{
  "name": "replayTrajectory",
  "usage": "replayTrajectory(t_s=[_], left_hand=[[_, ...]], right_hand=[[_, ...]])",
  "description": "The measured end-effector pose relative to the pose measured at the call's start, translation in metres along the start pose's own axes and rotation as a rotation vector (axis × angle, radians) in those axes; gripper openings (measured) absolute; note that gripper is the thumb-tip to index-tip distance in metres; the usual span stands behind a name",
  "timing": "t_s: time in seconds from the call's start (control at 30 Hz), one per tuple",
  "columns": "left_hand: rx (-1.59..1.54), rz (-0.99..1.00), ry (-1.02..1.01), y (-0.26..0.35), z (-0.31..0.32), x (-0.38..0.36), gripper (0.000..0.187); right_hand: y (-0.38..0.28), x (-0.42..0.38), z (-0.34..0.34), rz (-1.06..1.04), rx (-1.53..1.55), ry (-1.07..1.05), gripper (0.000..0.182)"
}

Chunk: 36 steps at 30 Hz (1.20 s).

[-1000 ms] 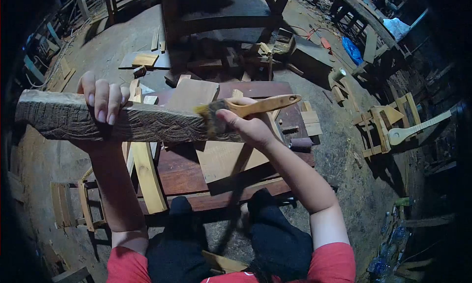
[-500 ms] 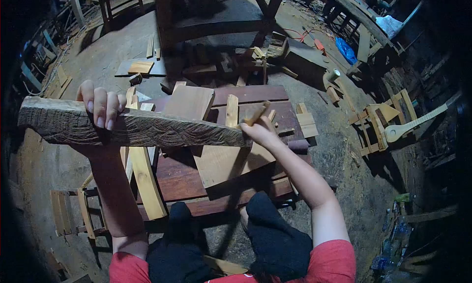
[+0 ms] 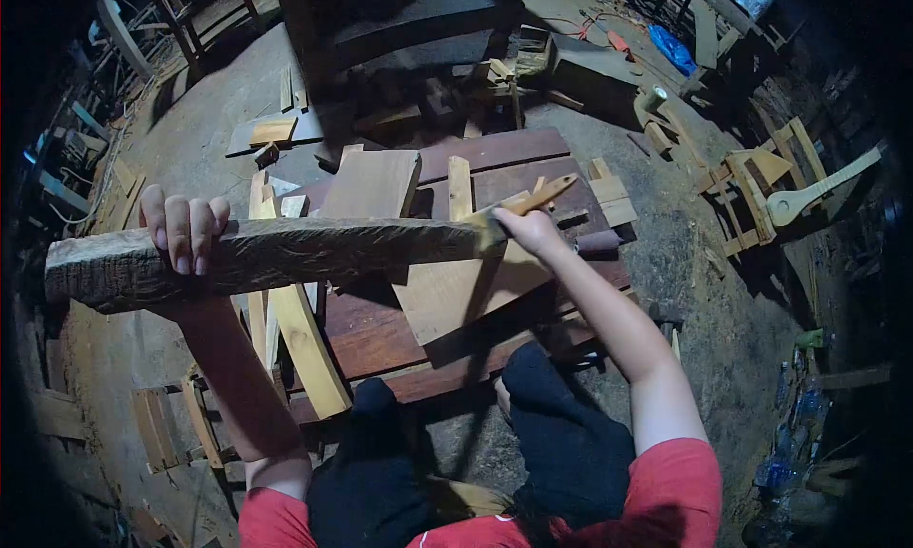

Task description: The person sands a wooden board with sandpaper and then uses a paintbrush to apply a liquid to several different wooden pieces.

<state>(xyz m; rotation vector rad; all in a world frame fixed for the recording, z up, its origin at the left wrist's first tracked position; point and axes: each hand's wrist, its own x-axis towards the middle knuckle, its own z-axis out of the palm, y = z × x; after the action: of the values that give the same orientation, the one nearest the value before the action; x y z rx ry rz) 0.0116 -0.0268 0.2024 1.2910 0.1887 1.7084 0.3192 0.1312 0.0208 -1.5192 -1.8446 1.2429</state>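
A long rough wooden board (image 3: 285, 255) is held up across the view, its dark, saw-marked side toward me. My left hand (image 3: 186, 232) is closed around it near the left end, fingers curled over the top edge. At the board's right end, my right hand (image 3: 530, 230) is closed on a paintbrush (image 3: 547, 195) with a wooden handle that points up and right. The brush's bristle end is against or very near the board's tip; contact is hard to make out. Below lies a low reddish-brown wooden table (image 3: 357, 339) bearing a wide light plank (image 3: 447, 305).
Loose wood strips (image 3: 306, 343) lie on the table's left side, and a flat board (image 3: 371, 184) sits toward its back. On the right stands a small wooden frame (image 3: 751, 201) beside a pale ladle-shaped wooden piece (image 3: 823, 188). Plastic bottles (image 3: 782, 453) lie at lower right.
The brush has turned, and its handle now points farther right, with its bristle end showing at the board's tip. The board's left end sits slightly lower. The whole view has shifted a little.
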Motion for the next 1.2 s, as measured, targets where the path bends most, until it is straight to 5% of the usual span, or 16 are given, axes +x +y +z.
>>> replayTrajectory(t_s=[0.07,0.13,0.2,0.33,0.43,0.6,0.67,0.77,0.83,0.9,1.0,1.07,1.13,1.2], left_hand=[[-0.009,-0.011,-0.031,0.000,-0.001,0.000,0.020],[-0.004,0.001,-0.016,-0.001,0.001,0.002,0.020],[-0.001,0.013,-0.017,-0.003,0.007,0.004,0.019],[0.005,0.042,0.010,-0.005,0.011,0.003,0.019],[-0.046,0.026,0.027,-0.003,0.012,0.001,0.019],[-0.043,0.032,0.043,-0.004,0.010,-0.002,0.021],[-0.063,0.031,0.051,-0.003,0.006,-0.003,0.021],[-0.065,0.045,0.049,-0.005,0.009,-0.001,0.021],[-0.053,0.060,0.055,-0.007,0.015,0.003,0.020],[-0.066,0.050,0.028,-0.006,0.012,0.003,0.020],[-0.051,0.076,0.057,-0.007,0.016,-0.002,0.021],[-0.032,0.113,0.113,-0.007,0.016,-0.002,0.022],[-0.078,0.027,-0.103,-0.004,0.010,0.001,0.023],[-0.062,0.049,-0.070,-0.006,0.007,-0.004,0.023]], right_hand=[[-0.003,-0.003,-0.015,0.157,-0.272,-0.077,0.042],[-0.007,-0.003,-0.006,0.037,-0.272,-0.060,0.045],[-0.028,-0.006,0.011,0.035,0.035,-0.218,0.039],[-0.117,-0.047,0.016,-0.295,0.419,-0.309,0.029],[-0.118,-0.055,0.032,-0.246,0.848,-0.405,0.030],[-0.029,-0.026,0.020,-0.180,0.414,-0.105,0.031],[-0.010,-0.021,-0.003,0.182,0.090,-0.008,0.031],[0.021,0.002,-0.001,0.139,-0.152,-0.032,0.042],[-0.055,-0.035,0.005,0.103,0.100,-0.134,0.042],[-0.079,-0.030,0.014,-0.186,0.120,-0.181,0.039],[-0.124,-0.058,0.019,-0.348,0.398,-0.242,0.028],[-0.117,-0.059,0.023,-0.419,0.438,-0.299,0.029],[-0.090,-0.054,0.026,-0.344,0.554,-0.224,0.030],[-0.042,-0.036,0.021,-0.170,0.457,-0.172,0.033]])
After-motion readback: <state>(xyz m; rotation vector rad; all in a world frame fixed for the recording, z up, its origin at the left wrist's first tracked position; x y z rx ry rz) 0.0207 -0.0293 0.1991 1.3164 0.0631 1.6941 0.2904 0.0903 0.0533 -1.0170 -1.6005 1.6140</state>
